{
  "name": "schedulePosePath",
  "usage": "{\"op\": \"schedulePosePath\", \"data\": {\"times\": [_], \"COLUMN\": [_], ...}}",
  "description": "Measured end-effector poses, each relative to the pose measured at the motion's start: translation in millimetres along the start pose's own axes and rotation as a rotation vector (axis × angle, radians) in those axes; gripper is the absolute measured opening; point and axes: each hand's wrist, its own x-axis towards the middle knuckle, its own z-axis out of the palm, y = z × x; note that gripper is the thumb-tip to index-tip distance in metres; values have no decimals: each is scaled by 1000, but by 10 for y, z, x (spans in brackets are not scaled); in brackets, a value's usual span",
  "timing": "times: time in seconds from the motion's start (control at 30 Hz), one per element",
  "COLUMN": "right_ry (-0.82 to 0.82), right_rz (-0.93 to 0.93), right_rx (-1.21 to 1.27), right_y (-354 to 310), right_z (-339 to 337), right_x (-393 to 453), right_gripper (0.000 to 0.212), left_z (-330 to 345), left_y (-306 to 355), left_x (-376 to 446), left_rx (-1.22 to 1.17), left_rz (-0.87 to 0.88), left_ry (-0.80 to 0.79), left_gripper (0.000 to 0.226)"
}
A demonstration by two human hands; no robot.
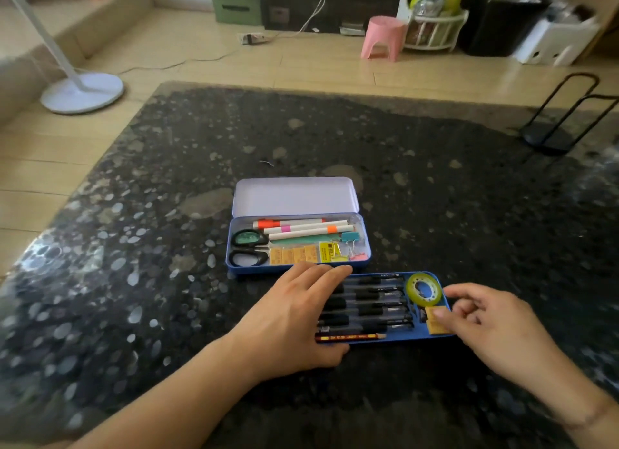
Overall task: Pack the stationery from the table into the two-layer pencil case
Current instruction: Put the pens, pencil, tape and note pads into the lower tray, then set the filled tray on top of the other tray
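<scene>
The blue pencil case [365,247] lies open in the middle of the table with its lid [294,195] folded back. It holds markers, black-handled scissors [249,247], small orange boxes, a yellow box and binder clips. In front of it lies the blue inner tray [402,339] with several black pens, a red pencil [350,337] and a green tape roll [424,289]. My left hand [294,314] rests across the tray's left end, fingers straight over the pens, thumb at the near edge. My right hand [482,324] pinches a small orange box [435,326] in the tray's right compartment.
The dark speckled table [167,247] carries a black wire stand [562,120] at its far right corner. Beyond the table lie the floor, a white lamp base [82,91], a pink stool [383,38] and storage boxes.
</scene>
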Motion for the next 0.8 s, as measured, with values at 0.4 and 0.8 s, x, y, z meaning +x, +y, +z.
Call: {"op": "schedulePosePath", "data": {"times": [0.4, 0.8], "right_ry": [126, 101], "right_rz": [-186, -170], "right_rx": [-16, 1], "right_y": [-863, -1059], "right_z": [85, 465], "right_x": [460, 655], "right_gripper": [24, 19], "left_z": [-632, -755], "left_y": [-565, -1052], "left_x": [178, 184], "left_rx": [57, -10], "left_rz": [-69, -173], "left_ry": [73, -91], "left_gripper": [99, 99]}}
